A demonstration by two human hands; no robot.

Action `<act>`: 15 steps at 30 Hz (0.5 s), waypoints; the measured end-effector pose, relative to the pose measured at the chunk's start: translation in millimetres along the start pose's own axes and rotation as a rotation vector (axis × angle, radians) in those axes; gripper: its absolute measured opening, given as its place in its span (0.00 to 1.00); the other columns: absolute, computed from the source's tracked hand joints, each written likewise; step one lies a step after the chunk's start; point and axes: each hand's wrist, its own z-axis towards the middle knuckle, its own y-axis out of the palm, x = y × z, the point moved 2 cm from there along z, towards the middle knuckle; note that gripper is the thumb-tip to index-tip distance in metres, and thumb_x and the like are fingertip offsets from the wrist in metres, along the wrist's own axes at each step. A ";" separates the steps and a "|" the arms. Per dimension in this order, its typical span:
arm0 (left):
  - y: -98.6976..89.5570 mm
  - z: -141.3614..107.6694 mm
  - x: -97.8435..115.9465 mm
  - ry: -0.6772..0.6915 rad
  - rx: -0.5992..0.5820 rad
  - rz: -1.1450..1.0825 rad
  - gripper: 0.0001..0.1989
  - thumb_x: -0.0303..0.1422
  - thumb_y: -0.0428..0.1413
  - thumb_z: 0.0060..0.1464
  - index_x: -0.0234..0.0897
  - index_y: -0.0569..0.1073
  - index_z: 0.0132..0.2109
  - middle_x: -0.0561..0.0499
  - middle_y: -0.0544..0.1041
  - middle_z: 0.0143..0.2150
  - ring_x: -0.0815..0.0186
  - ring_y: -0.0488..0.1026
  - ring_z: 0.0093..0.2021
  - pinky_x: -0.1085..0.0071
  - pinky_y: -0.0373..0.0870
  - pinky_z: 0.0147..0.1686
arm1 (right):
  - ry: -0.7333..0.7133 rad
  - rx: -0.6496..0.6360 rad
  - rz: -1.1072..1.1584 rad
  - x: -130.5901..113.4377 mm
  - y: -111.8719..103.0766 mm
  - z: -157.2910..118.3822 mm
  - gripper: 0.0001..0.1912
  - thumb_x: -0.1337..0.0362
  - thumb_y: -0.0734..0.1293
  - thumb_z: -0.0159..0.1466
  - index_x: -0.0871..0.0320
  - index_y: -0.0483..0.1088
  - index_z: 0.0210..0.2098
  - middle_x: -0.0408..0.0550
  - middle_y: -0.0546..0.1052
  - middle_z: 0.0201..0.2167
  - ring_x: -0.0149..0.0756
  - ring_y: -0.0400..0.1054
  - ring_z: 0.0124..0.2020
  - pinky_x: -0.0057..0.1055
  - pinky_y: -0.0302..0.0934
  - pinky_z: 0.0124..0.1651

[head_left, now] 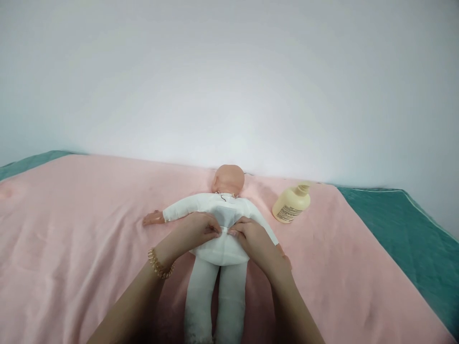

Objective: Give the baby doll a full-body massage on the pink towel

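Note:
A baby doll (222, 253) with a white cloth body lies stretched out, its bald head (230, 177) at the far end and no face showing. On its torso is a greyish rectangular patch (224, 216). Just below that patch, my left hand (201, 229) pinches the white cloth from the left side, thumb and fingers closed. My right hand (249, 235) does the same from the right, its fingertips close to the left ones. A small light spot of cloth shows between them. What exactly the fingertips grip is partly hidden.
A pale yellow pump bottle (291, 204) with printed text stands right of the doll's shoulder. Beneath everything is a pink blanket (89, 229) with soft wrinkles. Green cloth (405, 234) shows at the sides, and a plain wall (229, 81) rises behind.

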 end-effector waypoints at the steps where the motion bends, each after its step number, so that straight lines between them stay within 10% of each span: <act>1: 2.4 0.6 -3.4 -0.004 -0.003 0.000 0.10 0.36 0.54 0.54 0.41 0.79 0.34 0.48 0.81 0.35 0.57 0.75 0.34 0.61 0.71 0.38 | 0.005 -0.013 -0.012 0.6 2.2 0.4 0.17 0.72 0.60 0.64 0.52 0.78 0.28 0.45 0.76 0.31 0.38 0.71 0.34 0.31 0.64 0.35; 9: 5.8 4.1 -4.9 -0.010 0.049 -0.010 0.16 0.43 0.50 0.57 0.42 0.79 0.35 0.47 0.80 0.35 0.57 0.74 0.34 0.61 0.71 0.37 | 0.055 -0.024 -0.035 5.4 10.0 6.5 0.14 0.70 0.60 0.66 0.56 0.75 0.28 0.46 0.73 0.31 0.36 0.68 0.35 0.31 0.60 0.37; 15: -1.9 9.5 -7.0 -0.044 0.295 -0.018 0.11 0.41 0.54 0.57 0.39 0.77 0.35 0.49 0.78 0.35 0.60 0.73 0.37 0.65 0.71 0.38 | 0.038 0.358 -0.003 13.9 13.5 13.1 0.13 0.62 0.57 0.69 0.57 0.71 0.34 0.50 0.73 0.38 0.41 0.65 0.41 0.37 0.61 0.46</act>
